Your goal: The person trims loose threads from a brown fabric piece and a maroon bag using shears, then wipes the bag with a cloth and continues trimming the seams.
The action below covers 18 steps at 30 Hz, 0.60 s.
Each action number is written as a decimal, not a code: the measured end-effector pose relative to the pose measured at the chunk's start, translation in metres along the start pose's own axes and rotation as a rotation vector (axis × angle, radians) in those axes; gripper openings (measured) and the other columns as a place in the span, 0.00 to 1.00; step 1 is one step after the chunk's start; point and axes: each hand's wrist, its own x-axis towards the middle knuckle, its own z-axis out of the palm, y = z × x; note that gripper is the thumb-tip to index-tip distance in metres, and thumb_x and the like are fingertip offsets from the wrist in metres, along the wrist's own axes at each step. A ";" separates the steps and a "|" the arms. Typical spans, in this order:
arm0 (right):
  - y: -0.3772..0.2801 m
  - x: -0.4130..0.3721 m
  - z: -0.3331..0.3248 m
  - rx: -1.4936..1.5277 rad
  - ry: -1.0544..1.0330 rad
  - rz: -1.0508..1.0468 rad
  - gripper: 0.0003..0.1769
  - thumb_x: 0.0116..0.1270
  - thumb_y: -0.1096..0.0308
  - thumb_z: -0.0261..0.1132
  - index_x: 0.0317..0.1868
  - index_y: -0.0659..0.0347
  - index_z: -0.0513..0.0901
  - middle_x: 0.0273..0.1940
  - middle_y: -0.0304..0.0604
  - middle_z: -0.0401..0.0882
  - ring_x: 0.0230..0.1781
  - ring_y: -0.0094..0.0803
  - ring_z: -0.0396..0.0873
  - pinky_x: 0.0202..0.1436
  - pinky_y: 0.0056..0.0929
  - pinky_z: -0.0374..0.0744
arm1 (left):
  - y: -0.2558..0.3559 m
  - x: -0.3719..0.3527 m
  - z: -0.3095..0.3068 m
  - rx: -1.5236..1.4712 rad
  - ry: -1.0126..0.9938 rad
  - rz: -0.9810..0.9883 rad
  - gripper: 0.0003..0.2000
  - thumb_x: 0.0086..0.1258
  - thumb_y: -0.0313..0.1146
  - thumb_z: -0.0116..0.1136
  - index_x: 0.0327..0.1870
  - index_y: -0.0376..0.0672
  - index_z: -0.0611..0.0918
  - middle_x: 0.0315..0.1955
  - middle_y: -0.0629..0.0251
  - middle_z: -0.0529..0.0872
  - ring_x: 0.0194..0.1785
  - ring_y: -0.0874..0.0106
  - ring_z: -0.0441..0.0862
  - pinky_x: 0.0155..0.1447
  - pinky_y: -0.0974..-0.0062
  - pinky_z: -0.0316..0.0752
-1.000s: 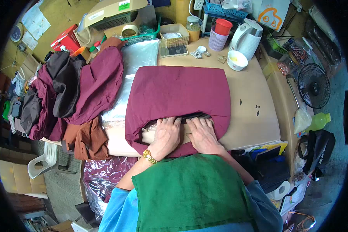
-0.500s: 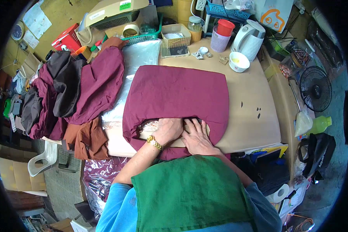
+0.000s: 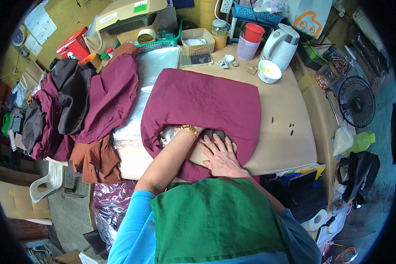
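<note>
A maroon fabric cover lies spread on the table, its curved opening toward me. My left hand reaches into that opening as far as the gold wristwatch; its fingers are hidden under the fabric. My right hand lies flat with fingers spread, pressing on a tan board-like surface inside the opening. Dark material shows just beyond the right fingertips. Left of my left wrist, some crumpled whitish, shiny material shows in the opening.
Maroon and black cloth is heaped at the left, above brown cloth. Clear plastic sheets lie beside the cover. A white kettle, a bowl and a basket stand at the back. A fan is at the right.
My left hand has pushed deeper into the cover, away from me, so the fingers are now hidden. My right hand has shifted slightly toward me and stays flat. The view has moved slightly.
</note>
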 end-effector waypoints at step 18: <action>0.085 0.002 -0.071 0.443 0.466 0.275 0.12 0.69 0.69 0.65 0.48 0.67 0.80 0.38 0.57 0.84 0.40 0.48 0.86 0.44 0.42 0.80 | 0.047 -0.092 -0.187 -0.160 -0.090 -0.590 0.05 0.63 0.26 0.67 0.37 0.35 0.84 0.32 0.53 0.87 0.33 0.55 0.86 0.40 0.63 0.80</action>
